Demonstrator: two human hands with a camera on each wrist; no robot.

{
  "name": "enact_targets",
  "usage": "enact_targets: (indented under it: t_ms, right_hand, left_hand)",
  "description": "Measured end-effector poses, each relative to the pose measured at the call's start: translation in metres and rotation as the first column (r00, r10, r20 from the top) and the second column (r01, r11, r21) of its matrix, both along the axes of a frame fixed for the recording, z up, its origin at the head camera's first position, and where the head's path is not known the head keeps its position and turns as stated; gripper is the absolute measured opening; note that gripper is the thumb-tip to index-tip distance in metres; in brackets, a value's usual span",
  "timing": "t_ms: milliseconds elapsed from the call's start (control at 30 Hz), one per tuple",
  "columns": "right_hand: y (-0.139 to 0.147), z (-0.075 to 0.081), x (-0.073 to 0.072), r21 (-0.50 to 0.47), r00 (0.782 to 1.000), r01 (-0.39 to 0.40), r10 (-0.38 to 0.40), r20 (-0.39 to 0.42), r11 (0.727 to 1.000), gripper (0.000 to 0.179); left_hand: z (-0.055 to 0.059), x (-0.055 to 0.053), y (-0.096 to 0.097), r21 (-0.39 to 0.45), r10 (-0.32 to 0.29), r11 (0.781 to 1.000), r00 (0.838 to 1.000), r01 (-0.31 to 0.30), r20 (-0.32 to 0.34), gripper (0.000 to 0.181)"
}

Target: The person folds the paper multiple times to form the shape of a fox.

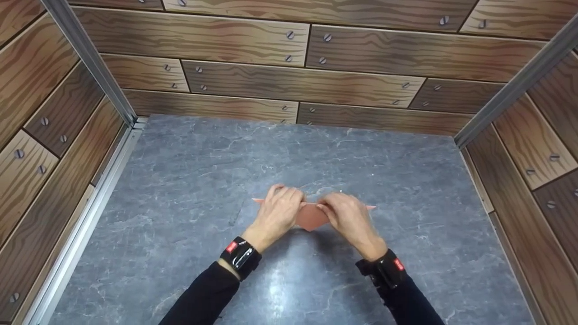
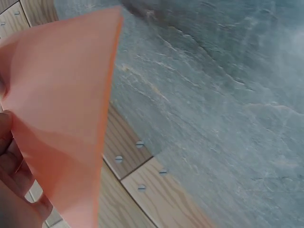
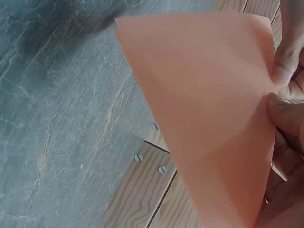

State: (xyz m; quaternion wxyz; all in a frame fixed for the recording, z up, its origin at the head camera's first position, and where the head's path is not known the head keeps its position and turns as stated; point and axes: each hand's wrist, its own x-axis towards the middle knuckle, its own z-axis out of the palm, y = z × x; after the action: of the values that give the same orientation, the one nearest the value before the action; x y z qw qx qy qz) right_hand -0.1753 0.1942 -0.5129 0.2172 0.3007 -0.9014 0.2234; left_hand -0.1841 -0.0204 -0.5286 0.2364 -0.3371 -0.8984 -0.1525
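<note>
Over marbled grey tabletop [image 1: 203, 158], smooth triangular salmon paper [image 1: 311, 218], both hands [image 1: 279, 210] [image 1: 348, 214] curled, pinching its edge

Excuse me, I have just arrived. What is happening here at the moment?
A person's left hand and right hand are both holding an orange-pink sheet, thumbs pinching near the middle of one edge. The sheet looks folded into a triangle, with pointed ends showing beyond both hands and another corner pointing towards the person. It seems held just above the grey marbled surface.
</note>
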Motion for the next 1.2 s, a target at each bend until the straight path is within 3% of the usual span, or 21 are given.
enact_targets:
  t_ms: [233,733,1200]
  right_hand:
    - [0.001,0.000,0.000,0.028,0.999,0.012,-0.013,0.040,1.000,0.007]
    - [0.002,0.001,0.001,-0.008,0.999,-0.004,0.005,0.052,1.000,0.005]
    - [0.010,0.003,-0.001,-0.025,0.994,0.014,-0.011,0.106,1.000,0.005]
  left_hand:
    - [-0.001,0.002,-0.005,-0.010,-0.004,1.000,0.999,0.004,0.045,0.011]
    - [0.003,0.004,-0.006,-0.020,-0.009,1.000,0.994,0.012,0.109,0.014]
    - [0.001,0.001,-0.021,0.004,-0.008,1.000,0.996,0.007,0.089,0.015]
